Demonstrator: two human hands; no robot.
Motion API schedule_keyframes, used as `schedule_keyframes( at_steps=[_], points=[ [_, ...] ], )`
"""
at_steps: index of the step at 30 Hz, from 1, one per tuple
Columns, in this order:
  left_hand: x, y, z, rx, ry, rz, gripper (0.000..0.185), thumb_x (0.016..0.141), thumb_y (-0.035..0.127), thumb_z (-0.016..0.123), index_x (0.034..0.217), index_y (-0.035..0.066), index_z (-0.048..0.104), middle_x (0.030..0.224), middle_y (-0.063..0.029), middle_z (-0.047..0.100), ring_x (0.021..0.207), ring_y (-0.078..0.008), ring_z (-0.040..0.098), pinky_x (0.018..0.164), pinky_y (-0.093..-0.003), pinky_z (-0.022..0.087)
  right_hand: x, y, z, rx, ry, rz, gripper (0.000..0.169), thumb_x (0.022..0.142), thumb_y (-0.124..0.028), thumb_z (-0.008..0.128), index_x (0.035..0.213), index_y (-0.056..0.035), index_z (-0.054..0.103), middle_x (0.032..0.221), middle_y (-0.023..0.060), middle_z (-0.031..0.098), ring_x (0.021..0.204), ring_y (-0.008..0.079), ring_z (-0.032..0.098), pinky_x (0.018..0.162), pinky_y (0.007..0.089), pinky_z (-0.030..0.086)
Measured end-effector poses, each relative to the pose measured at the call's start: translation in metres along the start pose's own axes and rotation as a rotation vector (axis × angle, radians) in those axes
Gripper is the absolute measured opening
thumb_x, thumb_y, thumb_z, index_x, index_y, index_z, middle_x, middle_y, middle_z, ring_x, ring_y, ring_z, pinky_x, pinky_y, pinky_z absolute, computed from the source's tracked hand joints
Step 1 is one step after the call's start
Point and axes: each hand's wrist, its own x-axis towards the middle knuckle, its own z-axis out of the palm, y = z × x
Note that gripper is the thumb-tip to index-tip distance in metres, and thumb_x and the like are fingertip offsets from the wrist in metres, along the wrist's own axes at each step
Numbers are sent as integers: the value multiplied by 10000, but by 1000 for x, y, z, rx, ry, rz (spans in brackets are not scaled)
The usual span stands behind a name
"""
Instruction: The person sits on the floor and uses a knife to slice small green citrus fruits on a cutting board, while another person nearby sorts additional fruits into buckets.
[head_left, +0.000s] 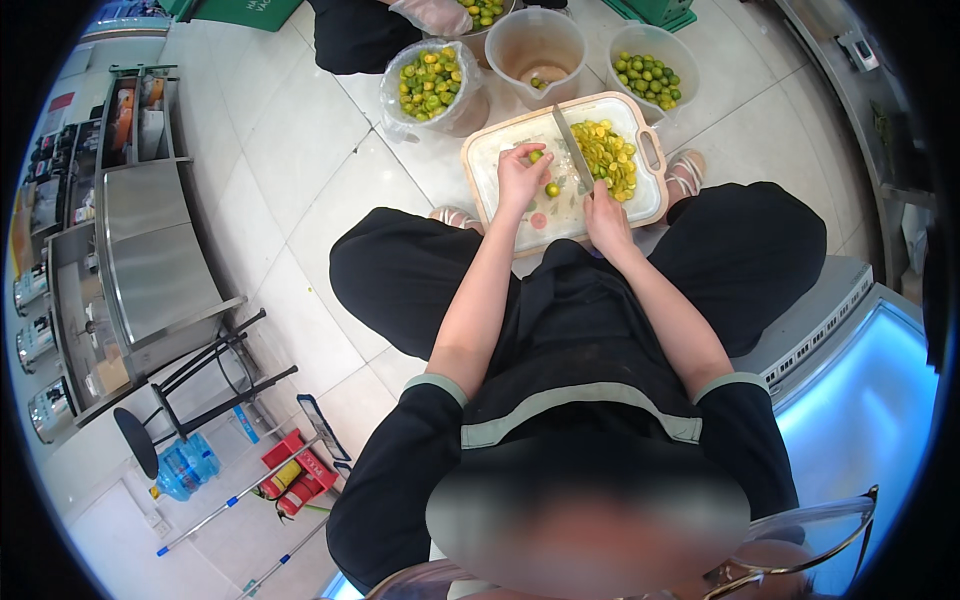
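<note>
A small green citrus fruit (535, 156) is pinched between the fingertips of my left hand (519, 180), over the left half of a cutting board (504, 223) with a tan rim. My right hand (608, 219) grips a long-bladed knife (572, 148) by its handle. The blade points away from me, slanting up-left across the board's middle. Another yellow-green citrus fruit (553, 190) lies on the board between both hands. Right of the blade spreads a heap of cut yellow-green citrus pieces (613, 157). The knife's handle is mostly hidden in my fist.
Beyond the board stand a bag-lined bucket (471, 97) of cut citrus, a translucent pitcher (536, 37) with a few fruits, and a container (679, 52) of whole green fruits. Another person's gloved hand (433, 15) is by a further fruit container. A stool (137, 442) is at left.
</note>
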Motion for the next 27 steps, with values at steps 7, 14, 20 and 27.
schedule_keyframes(
  at_steps=[7,14,20,27],
  points=[
    [-9,-5,6,422,203,268,271,724,130,754,970,38,687,874,-151,597,761,-296,622,724,-376,507,-4,-6,-2,10,-8,-24,199,942,-190,473,1017,-28,386,864,303,602,837,492,575,714,555,440],
    [-18,5,8,394,210,114,261,756,138,719,984,15,690,876,-174,663,819,-313,648,758,-390,507,-7,-4,-2,-27,-22,-66,190,939,-176,479,1015,-30,385,823,293,603,817,485,581,696,554,443],
    [-16,3,10,318,191,114,235,775,131,701,974,7,686,791,-152,677,750,-305,664,720,-379,516,-11,-6,0,-14,-32,-153,182,937,-163,478,1011,-29,379,810,281,605,789,481,583,676,548,449],
    [-14,2,11,292,147,86,243,757,112,699,980,16,681,869,-168,667,827,-311,649,774,-387,504,-11,-12,-4,-43,-76,-77,178,922,-150,470,1016,-20,392,887,262,610,845,459,589,717,545,451]
  ],
)
